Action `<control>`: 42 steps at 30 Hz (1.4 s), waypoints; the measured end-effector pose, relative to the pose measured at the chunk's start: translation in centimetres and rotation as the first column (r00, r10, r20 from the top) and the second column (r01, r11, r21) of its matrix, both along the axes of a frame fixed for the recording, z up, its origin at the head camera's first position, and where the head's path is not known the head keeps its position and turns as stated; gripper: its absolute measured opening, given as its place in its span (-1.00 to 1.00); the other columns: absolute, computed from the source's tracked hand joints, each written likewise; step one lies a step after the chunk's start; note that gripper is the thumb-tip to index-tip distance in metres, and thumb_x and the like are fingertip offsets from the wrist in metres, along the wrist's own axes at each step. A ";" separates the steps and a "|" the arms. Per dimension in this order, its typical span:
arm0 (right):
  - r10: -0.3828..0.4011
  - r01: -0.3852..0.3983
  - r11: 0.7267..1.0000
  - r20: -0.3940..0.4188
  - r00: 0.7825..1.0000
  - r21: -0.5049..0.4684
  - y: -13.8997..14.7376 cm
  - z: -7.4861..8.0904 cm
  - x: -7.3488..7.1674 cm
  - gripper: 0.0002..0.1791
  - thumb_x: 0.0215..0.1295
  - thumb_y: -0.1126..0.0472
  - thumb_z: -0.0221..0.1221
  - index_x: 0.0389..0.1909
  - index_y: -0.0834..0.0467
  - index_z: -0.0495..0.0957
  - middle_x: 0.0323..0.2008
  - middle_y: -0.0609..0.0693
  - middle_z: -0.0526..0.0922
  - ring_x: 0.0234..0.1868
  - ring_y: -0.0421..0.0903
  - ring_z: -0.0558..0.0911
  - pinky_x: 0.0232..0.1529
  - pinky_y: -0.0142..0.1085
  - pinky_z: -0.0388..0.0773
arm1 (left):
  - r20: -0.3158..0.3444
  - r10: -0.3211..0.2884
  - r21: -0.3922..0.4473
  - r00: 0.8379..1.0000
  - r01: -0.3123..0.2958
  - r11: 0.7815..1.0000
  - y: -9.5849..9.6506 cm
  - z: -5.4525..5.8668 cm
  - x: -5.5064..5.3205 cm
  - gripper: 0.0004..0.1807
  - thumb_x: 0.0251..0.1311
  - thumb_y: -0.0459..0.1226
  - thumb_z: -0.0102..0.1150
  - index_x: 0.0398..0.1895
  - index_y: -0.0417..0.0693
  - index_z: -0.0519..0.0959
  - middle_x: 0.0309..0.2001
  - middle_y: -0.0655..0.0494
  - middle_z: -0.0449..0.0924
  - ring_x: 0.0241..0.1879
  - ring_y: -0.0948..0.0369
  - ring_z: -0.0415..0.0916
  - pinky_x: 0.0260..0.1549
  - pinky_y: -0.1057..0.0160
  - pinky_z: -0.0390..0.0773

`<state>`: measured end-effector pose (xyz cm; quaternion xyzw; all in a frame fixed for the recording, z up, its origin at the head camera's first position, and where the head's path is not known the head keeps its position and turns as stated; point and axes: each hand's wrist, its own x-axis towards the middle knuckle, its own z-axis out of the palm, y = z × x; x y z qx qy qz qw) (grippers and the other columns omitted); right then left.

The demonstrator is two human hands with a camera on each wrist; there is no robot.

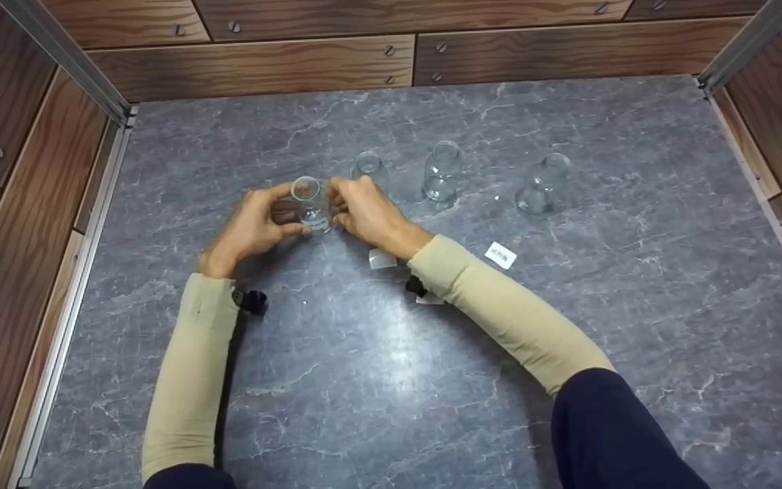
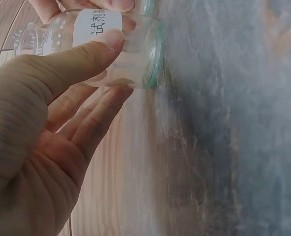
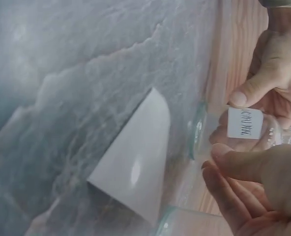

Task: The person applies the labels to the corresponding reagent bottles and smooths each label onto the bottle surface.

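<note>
A small clear glass reagent bottle (image 1: 307,204) is held mouth up, its base close over the marbled table. Across its side is a white label (image 2: 97,27) with black handwritten characters. My left hand (image 1: 252,221) grips the bottle from the left, the thumb lying on the label's edge and the fingers behind the glass. From the other side my right hand (image 1: 372,212) holds the bottle with curled fingers, its thumb beside the label in the right wrist view. Another glass bottle (image 1: 369,163) stands just behind the right hand, partly hidden by it.
Two more clear bottles (image 1: 442,178) (image 1: 544,187) stand to the right. A small white card with writing (image 1: 500,255) lies in front of them. Near the right wrist is a curled white slip (image 3: 135,164), and another slip (image 1: 430,299) shows under the sleeve. Wood-patterned walls (image 1: 248,68) enclose the table.
</note>
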<state>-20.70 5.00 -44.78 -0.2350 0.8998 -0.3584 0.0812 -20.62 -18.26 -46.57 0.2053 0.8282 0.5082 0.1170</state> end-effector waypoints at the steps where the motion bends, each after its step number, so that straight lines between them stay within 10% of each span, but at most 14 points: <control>1: 0.002 -0.002 1.000 0.003 1.000 -0.002 0.1 0.1 0.1 -0.65 0.28 0.56 0.32 0.09 0.34 0.62 0.07 0.25 0.79 0.11 0.08 0.80 0.17 -0.29 0.72 | -0.003 -0.001 -0.009 1.000 0.001 1.000 0.1 0.0 0.1 -0.22 0.12 -0.53 0.54 0.46 -0.24 0.50 0.28 -0.24 0.66 0.25 -0.11 0.67 0.23 0.16 0.67; 10: 0.029 -0.029 1.000 -0.015 0.999 -0.003 2.0 2.1 1.9 -0.51 0.38 0.37 0.38 0.28 0.36 0.56 0.25 0.30 0.68 0.25 0.15 0.72 0.30 -0.20 0.66 | -0.104 0.061 -0.170 0.993 -0.078 0.982 -0.2 0.9 2.4 0.03 0.13 -0.32 0.63 0.65 -0.03 0.26 0.54 -0.11 0.39 0.38 -0.18 0.52 0.40 -0.16 0.52; 22: 0.075 -0.077 0.997 -0.084 0.994 -0.027 6.4 4.0 4.8 -0.53 0.41 0.29 0.38 0.28 0.33 0.60 0.23 0.26 0.70 0.23 0.21 0.71 0.27 -0.07 0.68 | -0.304 0.157 -0.096 0.940 -0.194 0.976 0.0 2.5 6.0 -0.36 0.27 -0.28 0.52 0.35 -0.24 0.47 0.22 -0.23 0.52 0.12 -0.20 0.55 0.11 -0.07 0.66; 42: 0.068 -0.070 0.997 -0.081 0.994 -0.028 13.9 1.3 9.8 -0.62 0.30 0.27 0.47 0.08 0.35 0.69 -0.10 0.24 0.75 -0.08 0.18 0.75 -0.06 -0.02 0.78 | -0.382 -0.031 -0.088 0.924 -0.004 0.996 4.9 2.6 9.4 -0.49 0.26 -0.33 0.50 0.21 -0.28 0.52 0.12 -0.23 0.60 0.04 -0.13 0.61 0.01 -0.05 0.73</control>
